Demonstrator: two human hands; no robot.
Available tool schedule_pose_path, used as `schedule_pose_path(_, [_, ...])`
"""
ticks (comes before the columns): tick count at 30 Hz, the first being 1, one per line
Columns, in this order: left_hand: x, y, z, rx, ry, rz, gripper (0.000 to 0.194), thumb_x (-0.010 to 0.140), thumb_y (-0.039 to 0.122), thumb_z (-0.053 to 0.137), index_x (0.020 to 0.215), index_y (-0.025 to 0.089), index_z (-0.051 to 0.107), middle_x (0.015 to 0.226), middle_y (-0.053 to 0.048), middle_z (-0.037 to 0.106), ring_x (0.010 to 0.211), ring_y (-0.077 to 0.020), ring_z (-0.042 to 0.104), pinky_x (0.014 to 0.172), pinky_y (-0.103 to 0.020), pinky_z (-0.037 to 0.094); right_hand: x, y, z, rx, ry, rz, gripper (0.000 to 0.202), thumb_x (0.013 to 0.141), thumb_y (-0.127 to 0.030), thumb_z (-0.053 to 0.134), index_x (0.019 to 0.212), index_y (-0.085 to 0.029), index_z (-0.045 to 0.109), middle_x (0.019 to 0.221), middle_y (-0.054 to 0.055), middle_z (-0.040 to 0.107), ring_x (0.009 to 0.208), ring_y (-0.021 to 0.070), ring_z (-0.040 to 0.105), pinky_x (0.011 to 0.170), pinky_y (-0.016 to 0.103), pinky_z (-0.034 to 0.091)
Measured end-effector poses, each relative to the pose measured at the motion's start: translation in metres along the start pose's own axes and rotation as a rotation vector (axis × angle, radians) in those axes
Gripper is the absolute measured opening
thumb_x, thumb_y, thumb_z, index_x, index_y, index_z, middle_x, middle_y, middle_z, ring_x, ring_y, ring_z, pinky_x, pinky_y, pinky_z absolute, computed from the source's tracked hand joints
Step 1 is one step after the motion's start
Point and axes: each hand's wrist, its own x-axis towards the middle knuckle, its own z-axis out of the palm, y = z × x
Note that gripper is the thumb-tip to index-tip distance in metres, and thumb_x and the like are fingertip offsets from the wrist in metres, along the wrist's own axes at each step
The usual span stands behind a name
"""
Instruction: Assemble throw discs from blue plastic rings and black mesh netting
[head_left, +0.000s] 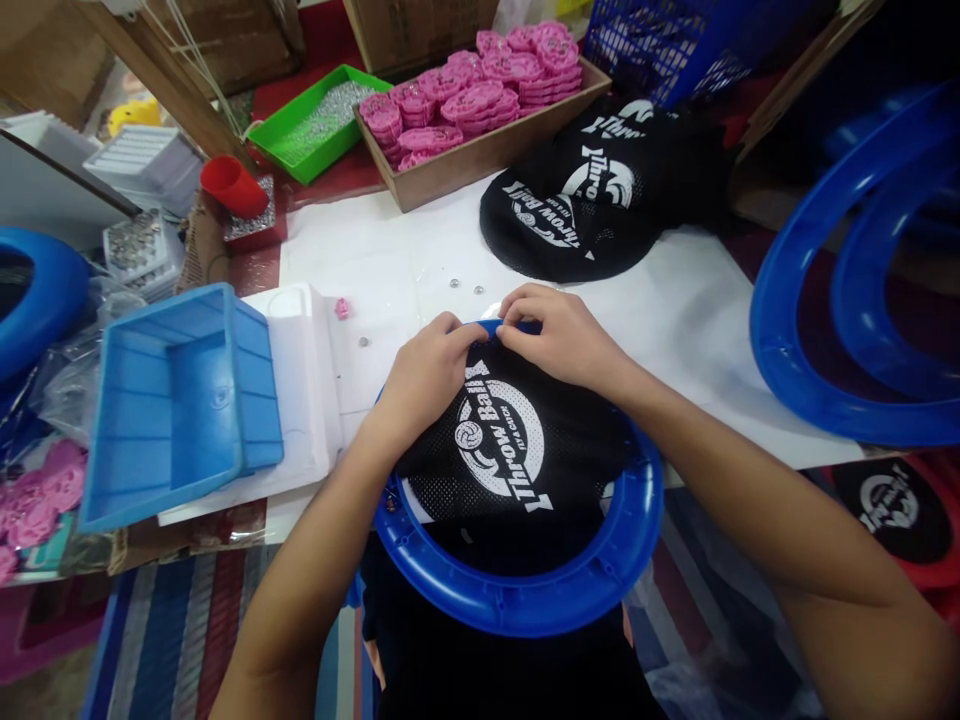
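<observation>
A blue plastic ring [517,605] rests at the table's front edge, partly over my lap. Black mesh cloth [574,435] with white "Throw Ball" print covers much of its opening, leaving a gap at the near side. At the ring's far side, my left hand [433,368] is closed, with its thumb and fingers on the cloth's edge. My right hand [553,332] pinches that same edge just to the right. Both hands touch the rim there, and any small part between the fingertips is hidden. Small metal discs [454,283] lie on the white sheet beyond them.
Printed black mesh discs [525,235] are piled at the back right. Stacked pink parts fill a cardboard tray [495,145] behind. A green tray [296,165] holds metal bits. Left stands a light-blue bin [161,480]; more blue rings [787,375] are at right.
</observation>
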Motion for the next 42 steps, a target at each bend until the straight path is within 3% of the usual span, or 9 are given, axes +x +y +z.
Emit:
schedule_pose_path(14, [0.0, -0.005, 0.002, 0.02, 0.002, 0.007, 0.035, 0.104, 0.014, 0.046, 0.119, 0.025, 0.076, 0.114, -0.008, 0.069, 0.103, -0.0239, 0.069, 0.087, -0.035, 0.055, 0.003, 0.008, 0.004, -0.001, -0.025, -0.034, 0.013, 0.084, -0.022, 0.066, 0.072, -0.022, 0.065, 0.094, 0.007, 0.074, 0.091, 0.0238, 0.068, 0.087, 0.039, 0.052])
schedule_pose_path(21, [0.018, -0.007, 0.001, 0.184, -0.008, 0.003, 0.036, 0.105, 0.013, 0.044, 0.124, 0.022, 0.073, 0.122, -0.013, 0.069, 0.111, -0.029, 0.068, 0.088, -0.039, 0.054, 0.028, 0.018, -0.019, 0.164, -0.068, 0.067, 0.009, 0.085, -0.03, 0.068, 0.085, -0.022, 0.073, 0.088, 0.004, 0.077, 0.087, 0.0234, 0.068, 0.084, 0.039, 0.055])
schedule_pose_path(25, [0.033, -0.01, -0.017, 0.232, 0.089, -0.103, 0.036, 0.106, 0.014, 0.043, 0.13, 0.017, 0.069, 0.131, -0.018, 0.065, 0.114, -0.0313, 0.066, 0.092, -0.043, 0.054, 0.018, 0.004, -0.039, -0.029, 0.047, -0.113, 0.01, 0.085, -0.026, 0.066, 0.089, -0.023, 0.074, 0.1, 0.008, 0.077, 0.096, 0.026, 0.068, 0.094, 0.044, 0.054])
schedule_pose_path(29, [0.0, 0.012, -0.031, 0.191, 0.25, -0.017, 0.024, 0.105, 0.021, 0.054, 0.122, 0.016, 0.07, 0.126, -0.017, 0.065, 0.118, -0.0302, 0.063, 0.101, -0.044, 0.052, -0.029, -0.015, -0.045, -0.128, -0.091, -0.297, 0.013, 0.089, -0.026, 0.062, 0.089, -0.024, 0.075, 0.099, 0.008, 0.076, 0.097, 0.0269, 0.068, 0.094, 0.044, 0.053])
schedule_pose_path(30, [-0.015, 0.021, -0.03, 0.165, 0.19, 0.052, 0.019, 0.104, 0.023, 0.057, 0.115, 0.017, 0.071, 0.119, -0.014, 0.066, 0.114, -0.0284, 0.064, 0.099, -0.042, 0.053, -0.041, -0.018, -0.045, -0.135, -0.155, -0.308, 0.013, 0.089, -0.026, 0.063, 0.088, -0.024, 0.075, 0.097, 0.008, 0.076, 0.096, 0.0265, 0.068, 0.092, 0.043, 0.053])
schedule_pose_path(32, [-0.046, 0.038, -0.024, 0.117, -0.078, 0.175, 0.012, 0.101, 0.026, 0.062, 0.105, 0.021, 0.072, 0.108, -0.008, 0.068, 0.104, -0.025, 0.067, 0.091, -0.037, 0.054, -0.061, -0.021, -0.042, -0.122, -0.289, -0.293, 0.012, 0.089, -0.026, 0.066, 0.087, -0.024, 0.077, 0.093, 0.007, 0.075, 0.091, 0.0249, 0.069, 0.088, 0.04, 0.053])
schedule_pose_path(35, [-0.075, 0.054, -0.007, 0.108, -0.305, 0.182, 0.016, 0.101, 0.031, 0.064, 0.111, 0.023, 0.074, 0.111, -0.007, 0.069, 0.099, -0.0238, 0.069, 0.084, -0.034, 0.054, -0.074, -0.021, -0.036, -0.066, -0.481, -0.23, 0.013, 0.086, -0.031, 0.072, 0.092, -0.025, 0.083, 0.094, 0.005, 0.075, 0.088, 0.0224, 0.069, 0.083, 0.035, 0.052])
schedule_pose_path(37, [-0.077, 0.055, 0.002, 0.084, -0.308, 0.132, 0.018, 0.1, 0.033, 0.067, 0.113, 0.023, 0.075, 0.112, -0.007, 0.07, 0.099, -0.0237, 0.069, 0.083, -0.033, 0.053, -0.074, -0.02, -0.032, -0.064, -0.541, -0.189, 0.018, 0.081, -0.034, 0.079, 0.096, -0.027, 0.085, 0.097, 0.004, 0.074, 0.09, 0.0225, 0.069, 0.082, 0.034, 0.05])
schedule_pose_path(42, [-0.063, 0.047, 0.007, 0.044, -0.277, 0.126, 0.009, 0.096, 0.029, 0.069, 0.098, 0.024, 0.077, 0.105, -0.004, 0.075, 0.1, -0.0245, 0.069, 0.082, -0.034, 0.051, -0.069, -0.025, -0.018, -0.263, -0.509, -0.141, 0.014, 0.076, -0.031, 0.083, 0.09, -0.03, 0.084, 0.091, 0.002, 0.072, 0.093, 0.025, 0.066, 0.078, 0.034, 0.042])
